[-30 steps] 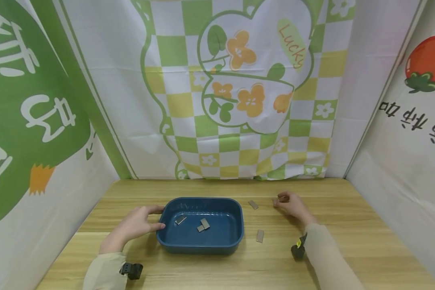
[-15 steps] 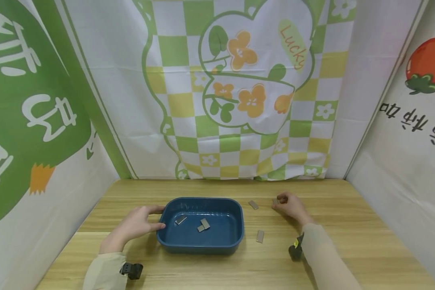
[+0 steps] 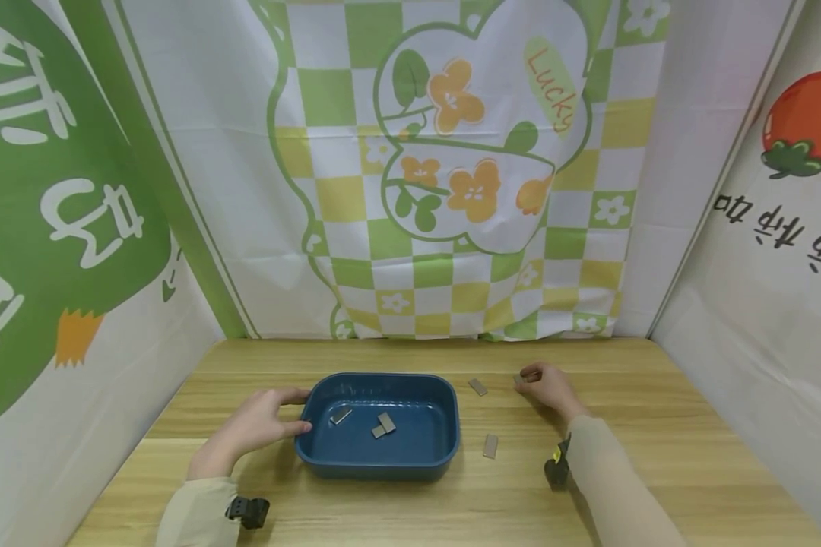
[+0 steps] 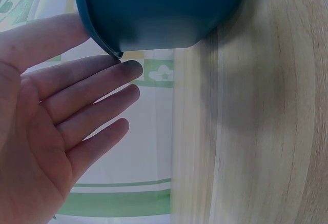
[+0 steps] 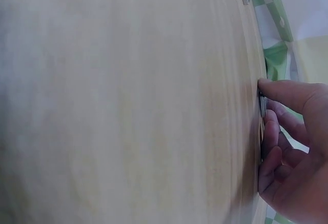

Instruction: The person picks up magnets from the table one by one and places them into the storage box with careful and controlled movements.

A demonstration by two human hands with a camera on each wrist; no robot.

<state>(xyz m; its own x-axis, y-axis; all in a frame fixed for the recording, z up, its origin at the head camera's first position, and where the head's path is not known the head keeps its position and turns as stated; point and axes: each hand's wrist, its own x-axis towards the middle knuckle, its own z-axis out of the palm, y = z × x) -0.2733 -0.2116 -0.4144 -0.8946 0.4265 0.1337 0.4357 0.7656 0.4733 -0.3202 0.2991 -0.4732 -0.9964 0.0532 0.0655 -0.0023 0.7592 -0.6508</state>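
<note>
Metal pieces lie scattered: three inside the blue tub (image 3: 445,414), two loose on the worktop (image 3: 657,425). Right hand (image 3: 550,387) pinches another metal piece (image 3: 519,379) against the wood. Left hand (image 3: 260,422), fingers straight, rests against the tub's left rim.

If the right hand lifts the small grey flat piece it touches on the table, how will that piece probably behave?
The grey piece looks thin and straight-edged, so it is probably stiff and will not roll. It lies flat on the wooden table, so the right hand may need to tip up an edge first. Its sheen suggests metal: perhaps slippery and heavy for its size.
</note>
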